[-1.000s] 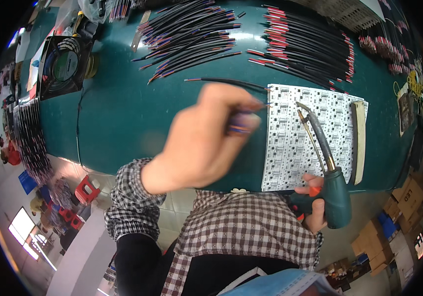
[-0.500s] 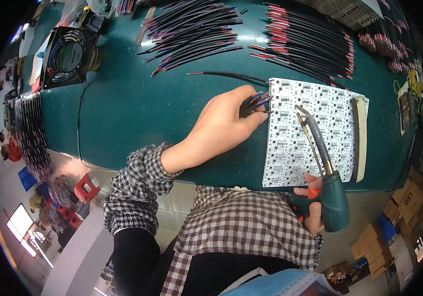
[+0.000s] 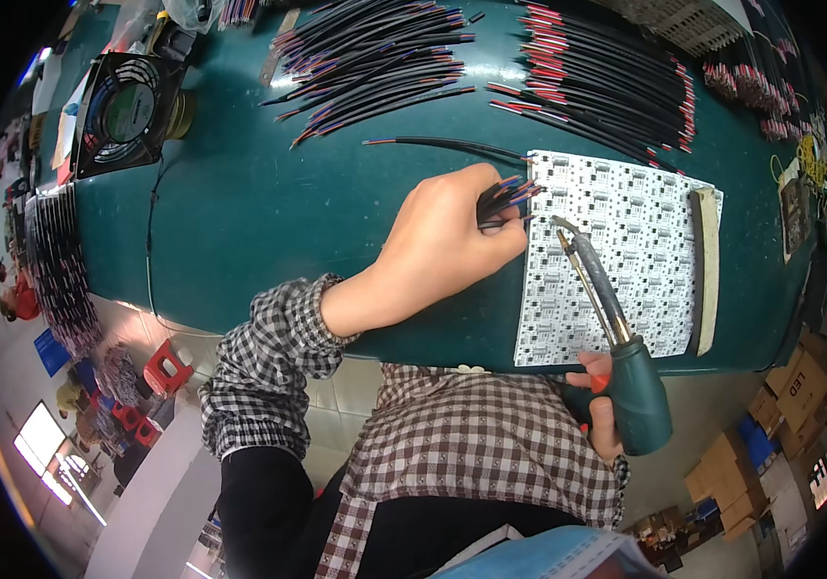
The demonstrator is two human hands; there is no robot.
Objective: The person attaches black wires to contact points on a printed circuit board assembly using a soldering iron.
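Note:
My left hand (image 3: pixel 452 236) is closed round a small bunch of black cables (image 3: pixel 500 201) with stripped red and blue wire ends. Those ends reach the left edge of a white circuit board panel (image 3: pixel 616 261) full of small components. In my right hand (image 3: pixel 602 405) is a green-handled soldering gun (image 3: pixel 637 391) with a trigger. Its tip and a thin brass feed tube lie over the board's left part, close to the wire ends. One single cable (image 3: pixel 442 145) runs from the board's upper left corner out to the left.
Loose cables (image 3: pixel 375 68) lie at the back, and a row of red-ended cables (image 3: pixel 606 82) beside them. A fan (image 3: pixel 129 114) stands at the left. A pale bar (image 3: pixel 703 272) rests along the board's right edge. Cable bundles (image 3: pixel 61 261) hang over the left table edge.
The soldering gun has moved left, bringing its tip closer to the wire ends. My left hand has shifted very slightly, with the cables still in it.

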